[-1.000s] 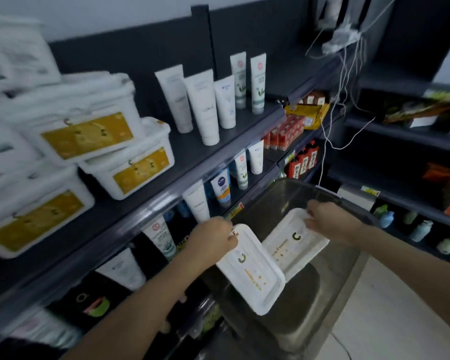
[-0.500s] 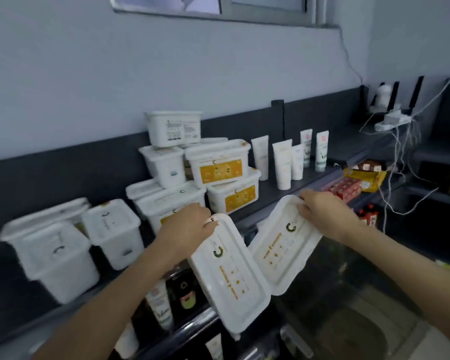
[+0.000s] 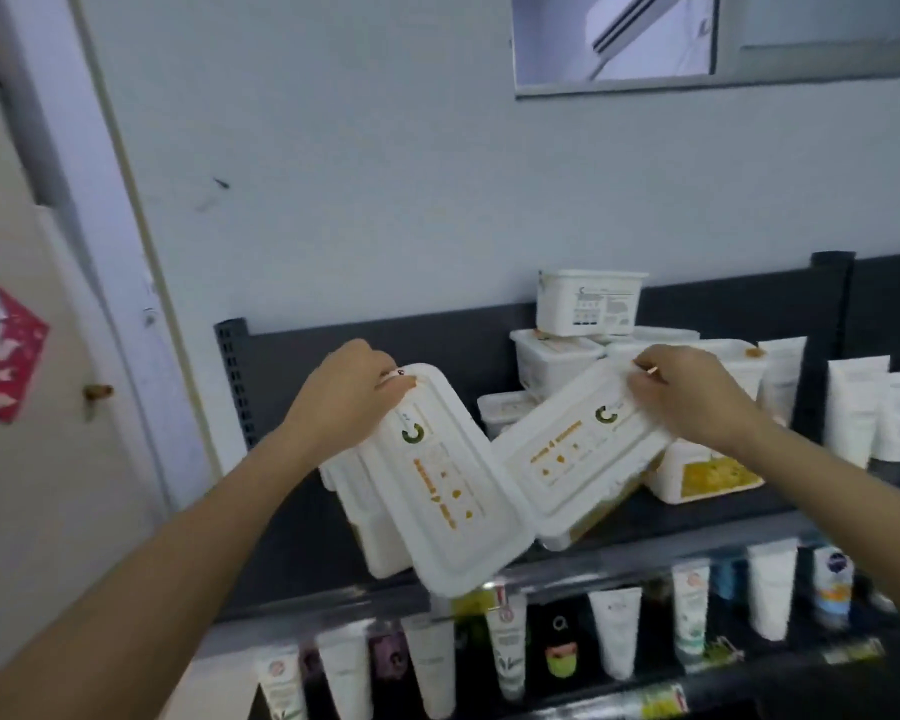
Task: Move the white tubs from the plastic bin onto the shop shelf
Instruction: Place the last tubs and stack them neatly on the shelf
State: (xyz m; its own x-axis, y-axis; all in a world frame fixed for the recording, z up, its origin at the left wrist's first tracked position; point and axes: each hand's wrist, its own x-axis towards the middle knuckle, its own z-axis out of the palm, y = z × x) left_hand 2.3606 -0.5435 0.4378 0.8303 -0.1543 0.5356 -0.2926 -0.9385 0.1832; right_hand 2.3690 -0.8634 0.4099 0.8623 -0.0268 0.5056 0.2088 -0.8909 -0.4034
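Raised to the shelf (image 3: 723,517), tubs (image 3: 437,485) hang tilted below gripping hands (image 3: 349,392).

Cannot read the orange print on the left tub (image 3: 437,491) or right tub (image 3: 583,459): blurred. Cannot tell whether either touches the shelf (image 3: 697,543). Partly hidden behind the right hand (image 3: 692,402) and right tub: far stack (image 3: 588,304) of tubs. Cut off by the right edge: upright tubes (image 3: 853,407). Cut off by the bottom edge: lower tubes (image 3: 614,634), with labels too small to read. Cut off at left: red paper (image 3: 6,366). Cut off at top: window (image 3: 614,39).
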